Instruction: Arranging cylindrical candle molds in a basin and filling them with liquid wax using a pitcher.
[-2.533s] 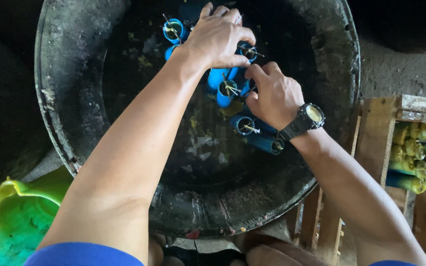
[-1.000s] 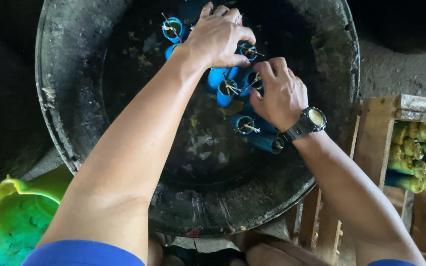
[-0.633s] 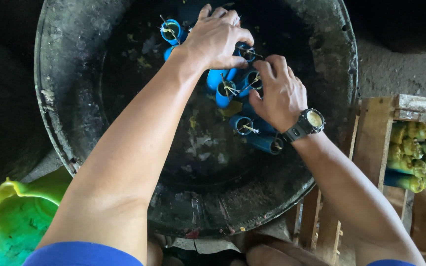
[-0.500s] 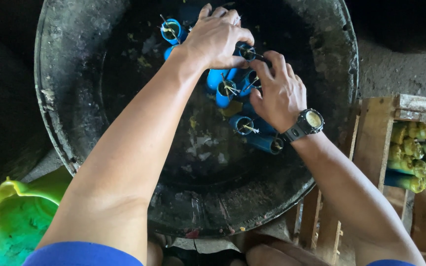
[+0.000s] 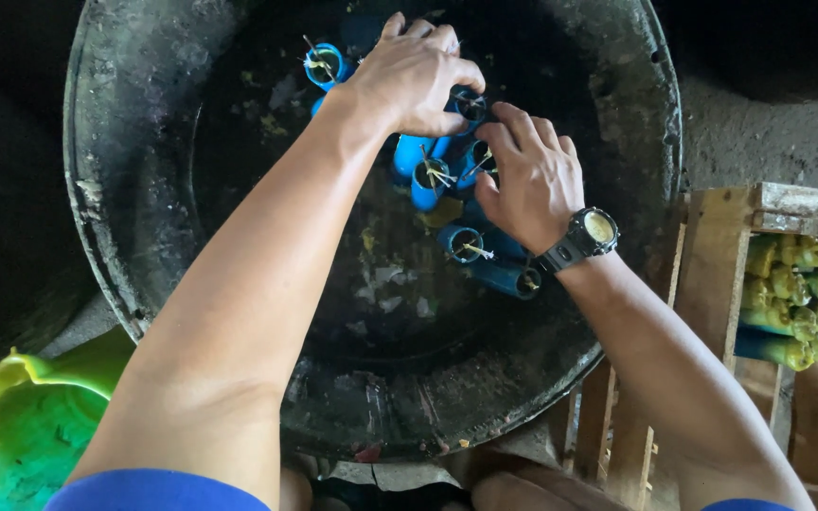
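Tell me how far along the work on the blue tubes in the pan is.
Looks done: several blue tubes lie in the black pan with sticks poking from their mouths. In hand: the left hand and right hand both work on one tube at the cluster's top. What is left is hard to tell: how full each tube is cannot be seen.

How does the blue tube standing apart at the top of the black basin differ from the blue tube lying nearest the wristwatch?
The lone blue tube stands with its open mouth up, apart from both hands; the tube by the watch lies on its side, just under the right hand's wrist. The lone tube looks bright blue; the lying one looks darker, in shadow. Both are short blue tubes with a thin stick in the mouth, inside the black basin.
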